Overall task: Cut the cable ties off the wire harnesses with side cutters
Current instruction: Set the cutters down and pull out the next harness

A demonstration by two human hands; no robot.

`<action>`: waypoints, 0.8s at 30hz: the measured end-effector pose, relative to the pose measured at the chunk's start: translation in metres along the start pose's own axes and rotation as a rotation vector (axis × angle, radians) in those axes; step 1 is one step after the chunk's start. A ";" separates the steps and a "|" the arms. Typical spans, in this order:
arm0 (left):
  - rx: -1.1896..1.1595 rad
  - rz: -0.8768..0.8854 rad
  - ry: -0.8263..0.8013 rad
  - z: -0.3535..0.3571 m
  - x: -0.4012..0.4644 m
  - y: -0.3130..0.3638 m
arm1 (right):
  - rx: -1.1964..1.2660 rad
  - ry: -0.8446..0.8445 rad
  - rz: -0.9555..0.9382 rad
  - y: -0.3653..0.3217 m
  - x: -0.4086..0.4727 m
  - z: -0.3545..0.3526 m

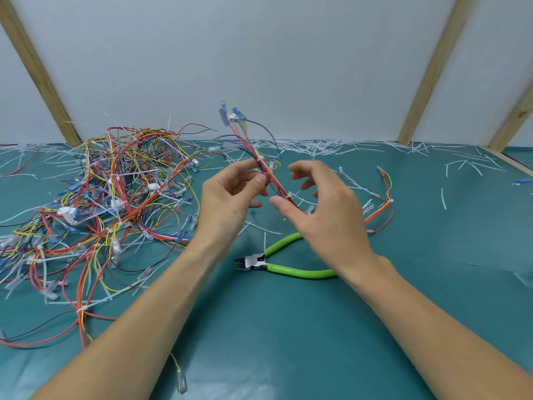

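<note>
Above the middle of the teal bench (pixel 288 327), both hands are raised around one wire harness (pixel 269 171), a slim bundle of mostly red wires that runs slantwise up to blue terminals at its far end. The left hand (pixel 230 197) pinches the bundle between thumb and fingertips, at a white cable tie (pixel 261 159) that binds it. The right hand (pixel 323 203) has its thumb against the lower stretch of the bundle, near a second white tie; its fingers are curled loosely and apart, and I cannot tell whether they grip the wires or only cup them. The harness trails on behind that hand and lies on the bench to the right in red and yellow strands. The side cutters (pixel 277 262), with bright green handles spread apart, lie flat on the bench below the hands, untouched, jaws pointing left. A large tangled heap of harnesses (pixel 109 203), still tied, fills the left of the bench. Cut white tie scraps (pixel 326 147) litter the back edge against the pale wall (pixel 259 53). No readable writing or brand shows anywhere.
</note>
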State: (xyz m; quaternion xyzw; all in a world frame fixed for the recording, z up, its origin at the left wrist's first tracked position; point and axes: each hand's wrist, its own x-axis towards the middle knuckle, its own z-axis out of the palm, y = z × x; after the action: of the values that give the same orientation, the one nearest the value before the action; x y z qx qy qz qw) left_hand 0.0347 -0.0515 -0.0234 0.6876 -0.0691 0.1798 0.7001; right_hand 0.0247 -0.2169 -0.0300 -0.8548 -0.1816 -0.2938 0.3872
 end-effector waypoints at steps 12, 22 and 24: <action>0.440 0.327 0.195 0.003 -0.005 -0.002 | 0.701 -0.031 0.395 0.003 0.009 -0.002; 0.207 0.133 -0.056 0.008 -0.009 -0.001 | 1.305 -0.184 0.782 0.011 0.021 -0.014; 0.223 0.134 -0.114 0.010 -0.011 -0.002 | 1.371 -0.178 0.826 0.012 0.023 -0.016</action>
State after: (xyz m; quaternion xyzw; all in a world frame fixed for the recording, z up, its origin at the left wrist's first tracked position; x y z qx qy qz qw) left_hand 0.0267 -0.0633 -0.0281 0.7642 -0.1340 0.1933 0.6006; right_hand 0.0432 -0.2350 -0.0139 -0.4452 -0.0207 0.1193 0.8872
